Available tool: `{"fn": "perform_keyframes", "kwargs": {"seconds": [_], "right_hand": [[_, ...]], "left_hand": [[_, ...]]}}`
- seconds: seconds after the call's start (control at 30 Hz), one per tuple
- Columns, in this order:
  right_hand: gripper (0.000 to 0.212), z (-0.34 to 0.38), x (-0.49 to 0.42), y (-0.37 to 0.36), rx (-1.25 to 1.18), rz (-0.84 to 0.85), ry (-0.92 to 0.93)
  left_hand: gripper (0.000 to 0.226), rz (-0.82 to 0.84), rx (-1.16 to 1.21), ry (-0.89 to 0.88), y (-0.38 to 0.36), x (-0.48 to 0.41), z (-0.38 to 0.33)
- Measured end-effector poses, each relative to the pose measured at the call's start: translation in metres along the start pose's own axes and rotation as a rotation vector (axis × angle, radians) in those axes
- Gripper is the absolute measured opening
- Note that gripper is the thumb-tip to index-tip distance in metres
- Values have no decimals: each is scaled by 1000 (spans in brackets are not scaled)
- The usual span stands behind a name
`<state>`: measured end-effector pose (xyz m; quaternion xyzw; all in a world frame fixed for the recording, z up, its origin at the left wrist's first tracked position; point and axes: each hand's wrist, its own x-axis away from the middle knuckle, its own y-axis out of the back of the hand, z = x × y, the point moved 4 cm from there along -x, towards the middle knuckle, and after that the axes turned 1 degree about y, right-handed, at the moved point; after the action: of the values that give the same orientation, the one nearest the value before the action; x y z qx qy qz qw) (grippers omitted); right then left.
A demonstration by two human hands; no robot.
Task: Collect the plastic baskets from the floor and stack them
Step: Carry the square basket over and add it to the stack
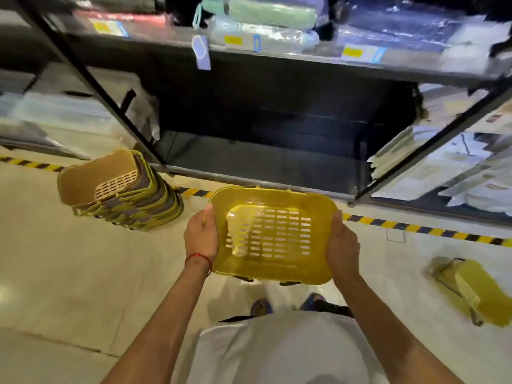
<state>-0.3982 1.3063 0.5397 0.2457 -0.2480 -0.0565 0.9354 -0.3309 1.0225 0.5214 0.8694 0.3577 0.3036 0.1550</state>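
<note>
Holding a yellow slotted plastic basket out in front of the body, the person has it clear of the pale tiled floor, its perforated base turned toward the head camera; whether that is the inside or the underside I cannot tell. The left hand grips the left rim with the thumb lying over the edge, and the right hand clasps the opposite rim, fingers wrapped behind it. Both hands are closed on this one basket.

To the left, just beside the black metal shelving post and near the yellow-and-black hazard tape, stands a nested stack of yellow plastic baskets, leaning a little. Well apart on the right, a single yellow basket on the floor lies tipped on its side.

Judging by this, the job is well advanced: several baskets are already nested, one is in hand and should go onto the stack, and at least the one at right has yet to be fetched. More may lie out of view.
</note>
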Motion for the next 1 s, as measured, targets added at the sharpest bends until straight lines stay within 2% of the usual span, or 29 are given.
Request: {"fn": "perform_keyframes", "kwargs": {"seconds": [0.1, 0.23, 0.4, 0.5, 0.73, 0.83, 1.0], "right_hand": [[47, 35, 3, -57, 37, 109, 60], [62, 78, 0, -136, 112, 285, 115], [44, 136, -6, -237, 137, 398, 215], [57, 178, -13, -297, 190, 476, 238], [64, 271, -19, -406, 304, 535, 355], [56, 294, -16, -447, 329, 575, 333], [58, 312, -6, -511, 363, 548, 317]], "left_hand": [[63, -89, 53, 129, 51, -23, 15], [67, -203, 111, 276, 113, -53, 35], [67, -338, 196, 373, 176, -102, 43], [64, -410, 255, 402, 208, -138, 37], [47, -502, 330, 416, 268, -221, 19], [42, -524, 352, 431, 292, -253, 21], [62, -521, 314, 451, 330, -319, 42]]}}
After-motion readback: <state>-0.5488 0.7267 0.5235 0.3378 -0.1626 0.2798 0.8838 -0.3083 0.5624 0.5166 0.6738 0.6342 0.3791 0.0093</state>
